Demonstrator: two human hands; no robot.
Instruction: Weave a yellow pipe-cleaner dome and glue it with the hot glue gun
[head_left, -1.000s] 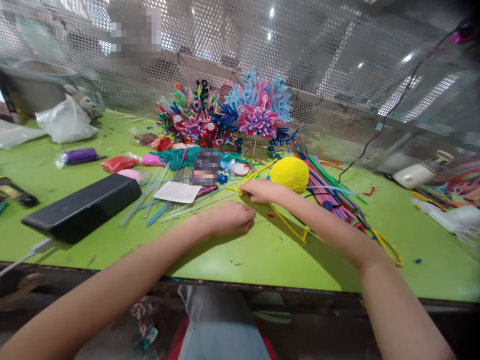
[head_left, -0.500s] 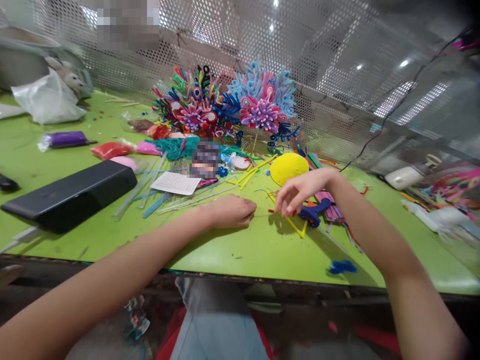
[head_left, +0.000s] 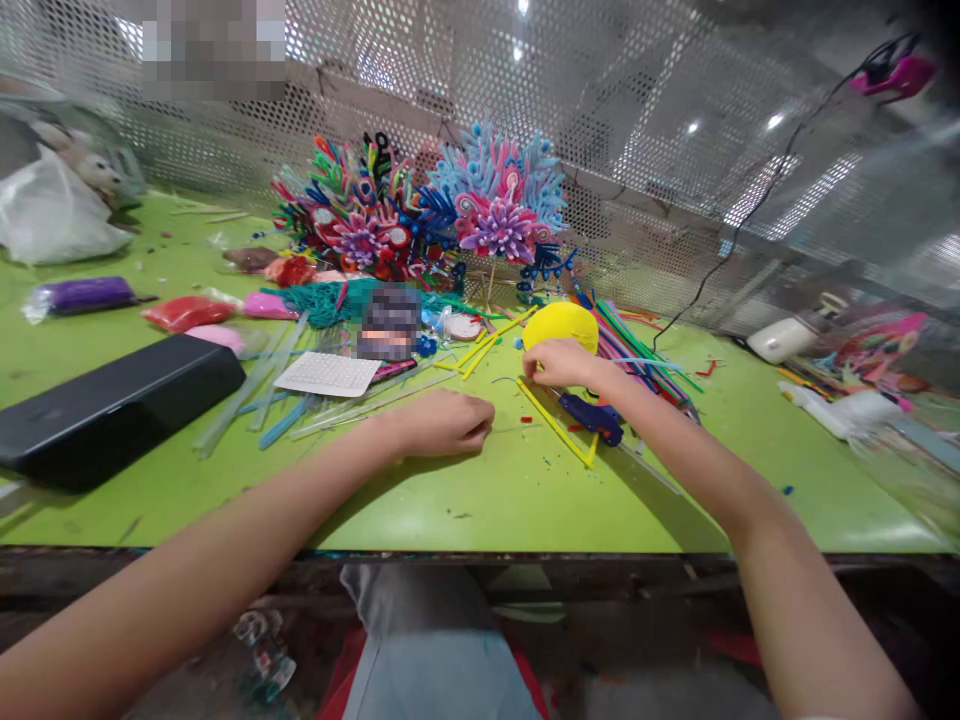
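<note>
My left hand (head_left: 448, 422) rests on the green table (head_left: 420, 505), fingers curled in; what it holds, if anything, is hidden. My right hand (head_left: 556, 362) is at the near edge of a yellow disc (head_left: 564, 326), with its fingers bent down and the fingertips partly hidden. Just below it lies a dark blue glue gun (head_left: 591, 416), partly under my right wrist. Bent yellow strips (head_left: 555, 425) lie on the table between my hands and the glue gun. A small red piece (head_left: 526, 420) sits near them.
Colourful fuzzy flower pieces (head_left: 502, 225) stand at the back. A black box (head_left: 112, 405), clear sticks (head_left: 247, 395) and a white sheet (head_left: 328, 374) are at left. Bundled coloured stems (head_left: 652, 360) lie behind my right forearm. A white glue gun (head_left: 784, 338) is at right.
My right hand has moved up and left to the yellow disc's edge. The dark blue piece near the table's front edge is no longer seen there. The view has shifted slightly.
</note>
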